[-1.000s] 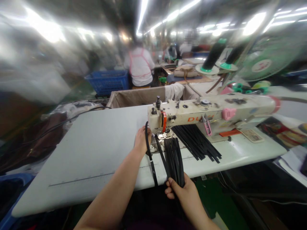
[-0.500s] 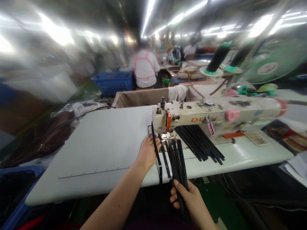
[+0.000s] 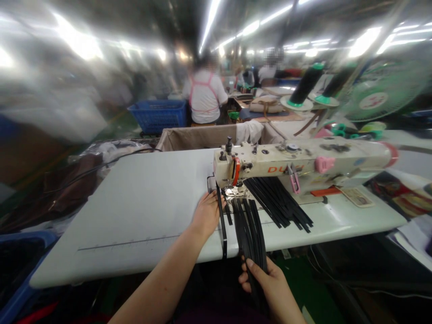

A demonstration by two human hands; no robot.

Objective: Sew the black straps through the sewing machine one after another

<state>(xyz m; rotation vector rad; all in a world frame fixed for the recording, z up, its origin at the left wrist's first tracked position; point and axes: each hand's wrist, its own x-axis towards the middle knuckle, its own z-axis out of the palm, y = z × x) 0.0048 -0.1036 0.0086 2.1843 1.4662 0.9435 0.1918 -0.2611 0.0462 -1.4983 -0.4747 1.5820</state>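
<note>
My left hand (image 3: 207, 212) lies flat on the white table just left of the needle area, fingers stretched toward the presser foot. Its fingertips are beside a narrow black strip (image 3: 228, 215) that runs under the sewing machine (image 3: 263, 162). Over the back of the fingers passes another long black strip (image 3: 222, 229), hanging down to the table's front edge. Below that edge, my right hand (image 3: 258, 274) is closed around a bundle of black strips (image 3: 251, 229), whose far ends rest on the table by the needle plate (image 3: 233, 192).
More black strips (image 3: 280, 202) lie fanned out beneath the machine arm. Pink-handled snippers (image 3: 295, 177) hang on the machine. Thread cones (image 3: 306, 85) and a green fan (image 3: 374, 99) stand behind right. Beyond the table are a fabric-lined bin (image 3: 189, 137) and a seated person (image 3: 205, 96).
The narrow strip beside my left fingertips has slid away from me under the machine, so less of it shows. Both hands stay in nearly the same places.
</note>
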